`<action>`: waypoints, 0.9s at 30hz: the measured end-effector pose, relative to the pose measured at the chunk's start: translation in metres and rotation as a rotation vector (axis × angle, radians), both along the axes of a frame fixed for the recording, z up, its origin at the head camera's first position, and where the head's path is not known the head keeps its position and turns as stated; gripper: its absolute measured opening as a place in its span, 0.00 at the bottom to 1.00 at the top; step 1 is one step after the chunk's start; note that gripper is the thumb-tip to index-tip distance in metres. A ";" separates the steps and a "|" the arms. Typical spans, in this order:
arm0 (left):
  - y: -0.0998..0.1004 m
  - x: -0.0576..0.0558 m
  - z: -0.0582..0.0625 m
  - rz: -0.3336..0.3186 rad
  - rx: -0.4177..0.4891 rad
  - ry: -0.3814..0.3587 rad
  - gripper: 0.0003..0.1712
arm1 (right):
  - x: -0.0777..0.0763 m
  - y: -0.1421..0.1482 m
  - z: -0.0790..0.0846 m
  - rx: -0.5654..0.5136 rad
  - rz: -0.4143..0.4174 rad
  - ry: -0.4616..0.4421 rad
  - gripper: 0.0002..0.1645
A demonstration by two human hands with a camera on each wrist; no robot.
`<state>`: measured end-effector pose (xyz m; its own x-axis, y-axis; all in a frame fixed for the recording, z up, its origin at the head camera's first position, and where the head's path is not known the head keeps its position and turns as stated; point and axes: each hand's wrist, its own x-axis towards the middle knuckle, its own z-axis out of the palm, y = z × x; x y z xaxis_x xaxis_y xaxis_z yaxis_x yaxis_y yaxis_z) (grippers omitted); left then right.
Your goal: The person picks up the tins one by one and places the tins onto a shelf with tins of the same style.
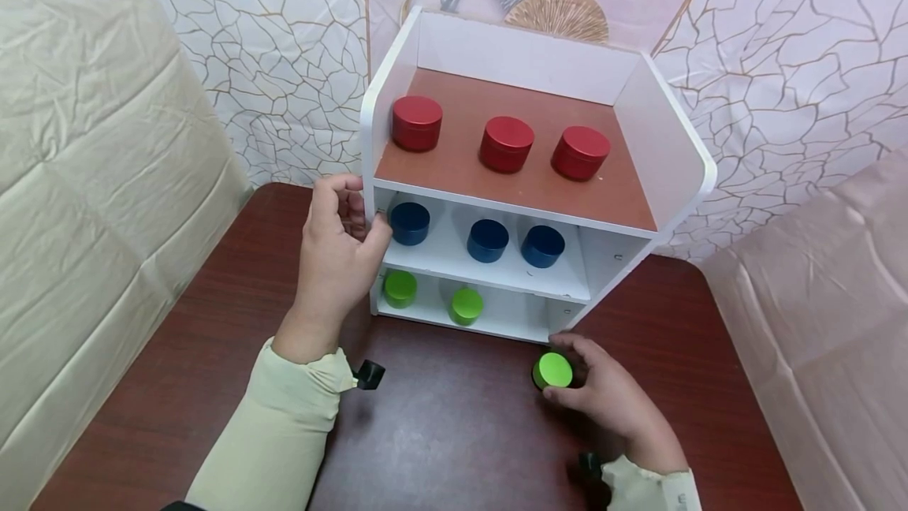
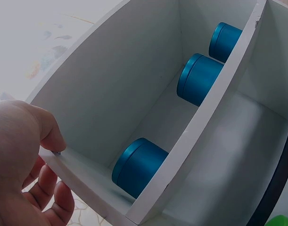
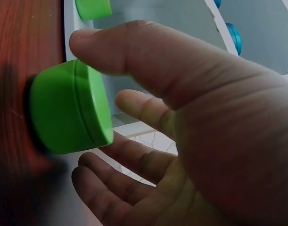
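My left hand [image 1: 339, 259] grips the left side panel of a small white shelf unit [image 1: 620, 262], thumb on the panel's front edge and fingers curled on the outer side. Down by the unit's lower right corner, my right hand [image 1: 613, 393] is around a round green tin [image 1: 552, 370] standing on the table. In the right wrist view the thumb [image 3: 129, 47] lies along one side of that tin [image 3: 63, 108] and the loosely bent fingers are on the other, with a gap visible. Two more green tins [image 1: 400, 289] stand on the bottom shelf.
Three red tins [image 1: 507, 144] stand on the brown top shelf [image 1: 454, 93]. Three blue tins [image 1: 487, 240] are on the middle shelf. The unit stands on a dark reddish table [image 1: 426, 416] near the patterned back wall [image 1: 277, 46]. Pale cloth [image 1: 78, 140] hangs at both sides.
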<state>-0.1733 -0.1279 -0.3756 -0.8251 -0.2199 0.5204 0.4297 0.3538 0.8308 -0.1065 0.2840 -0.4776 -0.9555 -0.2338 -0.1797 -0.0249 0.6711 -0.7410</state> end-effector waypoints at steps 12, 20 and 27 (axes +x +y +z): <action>0.000 0.000 0.001 -0.004 0.001 0.007 0.25 | -0.001 -0.003 -0.006 0.093 -0.008 0.030 0.47; 0.000 0.000 0.001 -0.004 -0.001 0.002 0.25 | -0.001 -0.007 -0.006 0.175 -0.029 0.034 0.46; -0.001 0.000 0.000 -0.005 0.001 -0.006 0.25 | 0.000 -0.009 -0.006 0.198 -0.025 0.038 0.45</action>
